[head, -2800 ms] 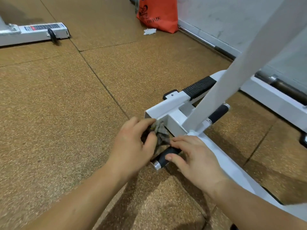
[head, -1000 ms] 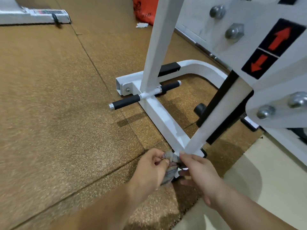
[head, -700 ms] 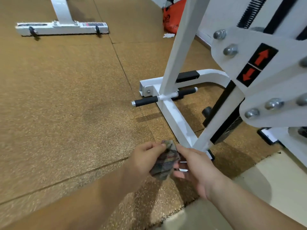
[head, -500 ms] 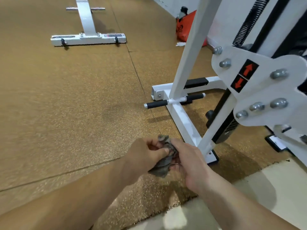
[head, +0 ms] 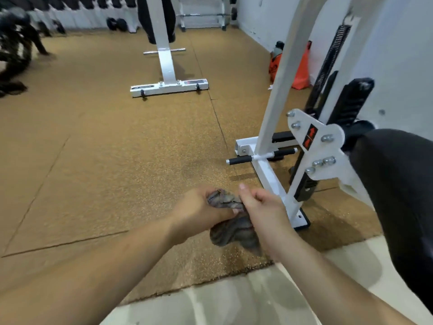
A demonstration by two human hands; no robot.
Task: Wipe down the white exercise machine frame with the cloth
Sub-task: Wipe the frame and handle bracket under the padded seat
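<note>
The white exercise machine frame stands at the right, with a slanted upright, a floor rail and a black-gripped crossbar. A grey patterned cloth is bunched between both hands, off the frame and to the left of its foot. My left hand grips the cloth's upper end. My right hand holds the cloth from the right with curled fingers, thumb up; the lower part of the cloth hangs below the hands.
A white bracket plate with red arrows and bolts juts out at the right, beside a black pad. A second white machine base stands farther back. An orange bag leans at the wall. Brown rubber flooring meets pale floor near me.
I have risen and drawn back from the frame's base. Both hands have lifted the cloth off the floor rail and now bunch it in the air, left of the frame's foot.
</note>
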